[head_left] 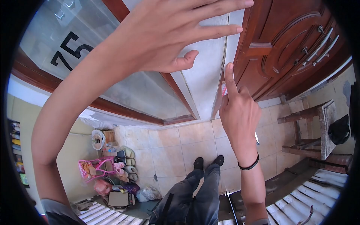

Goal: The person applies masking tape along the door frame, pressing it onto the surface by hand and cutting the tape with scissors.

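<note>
My left hand [161,33] reaches across the top of the view with its fingers stretched and spread, holding nothing. It is over the white post [206,75] between a glass pane and a carved wooden door; I cannot tell if it touches. Lower and to the right, my right hand [240,110] points its index finger up along the post's edge beside the door, the other fingers curled in. A red-and-white thing [224,89] shows at the curled fingers, and a thin pointed shiny piece [257,139] sticks out by the wrist. What they belong to is hidden.
The brown carved door [258,56] has long metal handles. The framed glass pane [123,86] bears a black "75". A worn wooden stool [326,129] with a black item stands right. Shoes [129,161], a pink rack [95,168] and bags lie left on the tiled floor [195,138].
</note>
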Action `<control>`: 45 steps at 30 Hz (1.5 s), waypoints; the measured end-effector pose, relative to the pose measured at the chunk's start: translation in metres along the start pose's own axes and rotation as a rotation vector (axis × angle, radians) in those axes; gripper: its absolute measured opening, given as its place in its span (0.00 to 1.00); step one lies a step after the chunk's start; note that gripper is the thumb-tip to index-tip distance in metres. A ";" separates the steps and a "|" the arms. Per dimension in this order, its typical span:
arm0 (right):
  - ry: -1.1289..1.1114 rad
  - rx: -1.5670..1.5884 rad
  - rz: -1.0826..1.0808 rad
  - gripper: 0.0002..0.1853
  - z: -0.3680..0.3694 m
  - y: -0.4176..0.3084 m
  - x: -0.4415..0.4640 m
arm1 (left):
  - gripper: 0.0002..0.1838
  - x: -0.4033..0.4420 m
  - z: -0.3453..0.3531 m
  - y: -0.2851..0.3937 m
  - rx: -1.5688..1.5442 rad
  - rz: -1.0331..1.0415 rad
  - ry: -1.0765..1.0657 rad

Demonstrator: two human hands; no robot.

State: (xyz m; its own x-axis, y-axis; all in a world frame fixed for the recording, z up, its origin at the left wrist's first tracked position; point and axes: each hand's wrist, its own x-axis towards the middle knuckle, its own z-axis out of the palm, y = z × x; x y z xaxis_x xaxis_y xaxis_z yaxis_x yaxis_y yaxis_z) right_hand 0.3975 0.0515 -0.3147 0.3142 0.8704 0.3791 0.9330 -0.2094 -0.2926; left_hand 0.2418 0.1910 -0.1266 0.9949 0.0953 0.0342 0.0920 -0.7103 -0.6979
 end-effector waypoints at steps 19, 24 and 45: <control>0.011 0.013 0.004 0.43 0.005 -0.002 0.004 | 0.40 0.004 0.039 -0.002 0.080 0.030 0.178; 0.039 0.004 -0.001 0.41 0.005 -0.002 0.005 | 0.43 0.000 0.017 0.020 -0.025 0.039 0.029; 0.054 0.184 -0.005 0.46 0.024 0.008 0.003 | 0.42 0.001 0.001 0.011 0.128 -0.169 0.087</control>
State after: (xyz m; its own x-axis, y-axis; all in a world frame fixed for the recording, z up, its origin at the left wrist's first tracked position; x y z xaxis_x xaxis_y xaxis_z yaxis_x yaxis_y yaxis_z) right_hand 0.4011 0.0629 -0.3372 0.3235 0.8451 0.4256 0.8883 -0.1164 -0.4442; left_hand 0.2435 0.1841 -0.1350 0.9663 0.1411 0.2155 0.2567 -0.5949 -0.7617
